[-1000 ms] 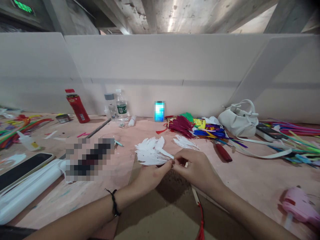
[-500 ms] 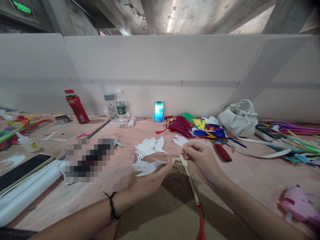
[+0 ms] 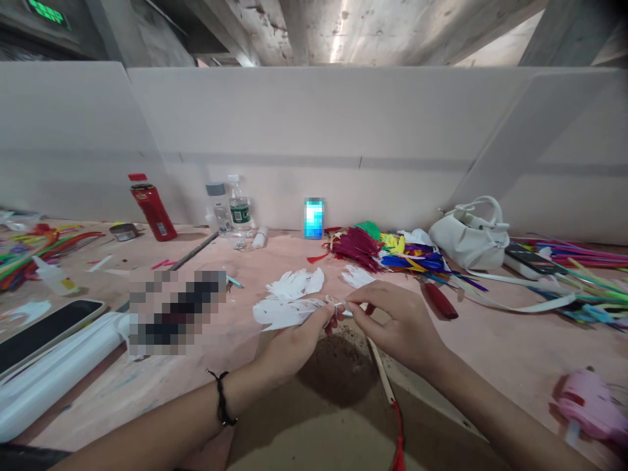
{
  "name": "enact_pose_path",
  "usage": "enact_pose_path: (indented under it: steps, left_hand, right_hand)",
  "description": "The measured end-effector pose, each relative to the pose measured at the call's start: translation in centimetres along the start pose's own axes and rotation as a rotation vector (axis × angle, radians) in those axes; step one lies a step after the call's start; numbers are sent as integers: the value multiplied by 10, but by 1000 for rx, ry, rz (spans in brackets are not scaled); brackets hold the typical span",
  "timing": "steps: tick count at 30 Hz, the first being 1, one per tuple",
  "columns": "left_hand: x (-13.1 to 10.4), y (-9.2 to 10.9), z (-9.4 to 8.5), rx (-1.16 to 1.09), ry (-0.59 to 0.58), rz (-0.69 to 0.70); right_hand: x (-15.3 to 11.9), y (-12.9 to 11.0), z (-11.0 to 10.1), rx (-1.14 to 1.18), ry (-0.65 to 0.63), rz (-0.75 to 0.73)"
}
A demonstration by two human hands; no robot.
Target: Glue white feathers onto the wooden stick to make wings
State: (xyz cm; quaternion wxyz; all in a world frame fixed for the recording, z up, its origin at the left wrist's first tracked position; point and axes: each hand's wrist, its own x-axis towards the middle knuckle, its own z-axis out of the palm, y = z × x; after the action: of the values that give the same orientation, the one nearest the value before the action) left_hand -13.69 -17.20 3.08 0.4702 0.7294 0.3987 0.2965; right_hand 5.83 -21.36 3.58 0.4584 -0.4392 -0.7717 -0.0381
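Observation:
My left hand [image 3: 300, 340] is closed on a white feather piece [image 3: 280, 314], its plumes reaching left over the cardboard [image 3: 289, 428]. Thin white string [image 3: 335, 302] loops around near the left fingertips. Close beside them, my right hand [image 3: 392, 320] pinches at this string; the exact grip is partly hidden. Below the right hand, a pale flat stick [image 3: 381, 371] lies on the cardboard with a red tassel [image 3: 398, 448] at its near end; its far end is hidden. More white feathers [image 3: 297, 282] lie just behind my left hand, and another white tuft [image 3: 358, 276] is behind the right.
Coloured feathers [image 3: 356, 247] are heaped behind my hands, with a red-handled tool [image 3: 440, 301] and white handbag [image 3: 471, 239] to the right. A pink glue gun [image 3: 591, 402] lies front right. Bottles [image 3: 239, 212] and a lit phone [image 3: 314, 219] stand along the back.
My left hand has turned, bringing its thumb on top, and the feather piece has tilted with it. The right fingers have moved down and left; the stick's upper end is now hidden.

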Motion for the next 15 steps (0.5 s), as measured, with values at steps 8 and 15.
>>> enact_pose_path:
  steps: [8, 15]
  left_hand:
    - [4, -1, 3, -71, -62, 69]
    - [-1, 6, 5, 76, 27, 231]
  right_hand:
    - [-5, 3, 4, -131, -48, -48]
    - [-6, 2, 7, -109, -100, 62]
